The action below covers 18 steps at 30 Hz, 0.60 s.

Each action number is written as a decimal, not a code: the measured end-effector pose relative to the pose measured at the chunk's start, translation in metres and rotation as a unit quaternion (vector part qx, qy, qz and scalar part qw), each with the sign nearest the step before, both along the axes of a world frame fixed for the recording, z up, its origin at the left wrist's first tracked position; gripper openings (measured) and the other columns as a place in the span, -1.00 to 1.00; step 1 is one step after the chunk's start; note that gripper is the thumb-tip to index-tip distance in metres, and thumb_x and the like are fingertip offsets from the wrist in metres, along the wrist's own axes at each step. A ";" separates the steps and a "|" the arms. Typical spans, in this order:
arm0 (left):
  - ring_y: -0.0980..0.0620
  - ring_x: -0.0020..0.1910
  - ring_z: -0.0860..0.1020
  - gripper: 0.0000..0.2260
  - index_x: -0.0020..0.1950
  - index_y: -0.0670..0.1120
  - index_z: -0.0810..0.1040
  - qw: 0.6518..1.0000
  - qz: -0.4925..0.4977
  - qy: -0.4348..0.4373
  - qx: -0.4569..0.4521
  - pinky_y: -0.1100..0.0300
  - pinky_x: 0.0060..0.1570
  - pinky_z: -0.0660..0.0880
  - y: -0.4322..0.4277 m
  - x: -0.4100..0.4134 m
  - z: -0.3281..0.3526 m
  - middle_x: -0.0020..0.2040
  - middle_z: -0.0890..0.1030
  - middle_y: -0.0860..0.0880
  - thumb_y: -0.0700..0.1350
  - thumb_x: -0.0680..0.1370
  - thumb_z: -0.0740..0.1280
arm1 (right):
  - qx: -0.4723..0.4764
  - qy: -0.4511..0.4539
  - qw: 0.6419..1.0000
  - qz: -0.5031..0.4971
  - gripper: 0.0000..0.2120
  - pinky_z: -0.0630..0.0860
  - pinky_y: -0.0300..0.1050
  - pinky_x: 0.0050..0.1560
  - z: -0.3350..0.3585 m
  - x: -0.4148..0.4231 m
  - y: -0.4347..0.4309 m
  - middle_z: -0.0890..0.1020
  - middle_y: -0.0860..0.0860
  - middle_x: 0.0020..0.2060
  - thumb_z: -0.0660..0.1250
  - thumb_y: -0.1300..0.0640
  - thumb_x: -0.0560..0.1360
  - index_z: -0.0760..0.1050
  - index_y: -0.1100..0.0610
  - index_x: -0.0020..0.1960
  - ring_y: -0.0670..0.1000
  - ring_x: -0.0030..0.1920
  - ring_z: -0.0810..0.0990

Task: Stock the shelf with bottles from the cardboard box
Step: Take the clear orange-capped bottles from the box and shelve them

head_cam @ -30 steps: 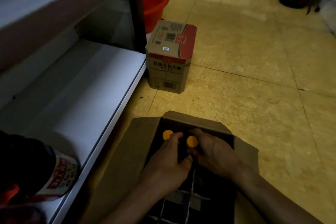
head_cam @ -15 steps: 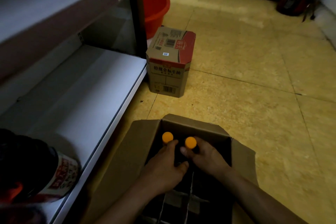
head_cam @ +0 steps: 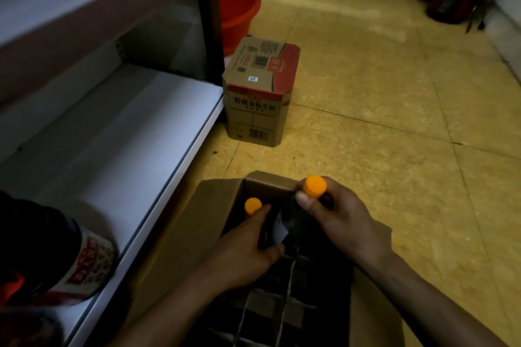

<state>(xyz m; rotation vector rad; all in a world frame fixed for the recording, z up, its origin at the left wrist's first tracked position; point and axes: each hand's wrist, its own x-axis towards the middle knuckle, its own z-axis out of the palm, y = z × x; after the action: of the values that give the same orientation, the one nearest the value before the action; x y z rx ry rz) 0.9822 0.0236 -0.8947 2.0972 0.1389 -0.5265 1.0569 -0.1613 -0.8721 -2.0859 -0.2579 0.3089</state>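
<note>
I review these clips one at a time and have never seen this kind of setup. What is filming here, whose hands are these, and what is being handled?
No machine is involved: a person wears a wide-angle camera on the head, so the single view looks forward and down at their own bare hands. They are crouched over an open cardboard box on the yellow tiled floor. The right hand grips a dark bottle just below its orange cap, lifted partly out of the box; the left hand supports the bottle's lower body. A second orange-capped bottle stands inside the box. To the left is the white shelf, with one labelled bottle at its near end. Farther off stand a sealed carton and a red bucket.
</note>
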 end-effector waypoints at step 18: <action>0.68 -0.02 0.46 -0.47 0.27 0.31 0.34 0.985 0.008 0.003 -0.173 0.67 -0.16 0.39 -0.014 0.008 0.018 -0.03 0.54 0.62 -0.14 0.52 0.51 | 0.240 -0.055 0.968 -0.044 -0.59 0.64 -0.14 -0.11 0.067 -0.013 0.016 0.72 0.16 -0.12 0.43 -0.09 0.38 0.64 0.27 -0.03 0.08 -0.06 0.71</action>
<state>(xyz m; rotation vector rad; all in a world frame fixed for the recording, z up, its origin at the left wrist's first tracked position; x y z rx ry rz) 0.9903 0.0093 -0.8765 1.7536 0.0617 -0.5082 1.0442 -0.1454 -0.8053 -1.6297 -0.2756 0.0651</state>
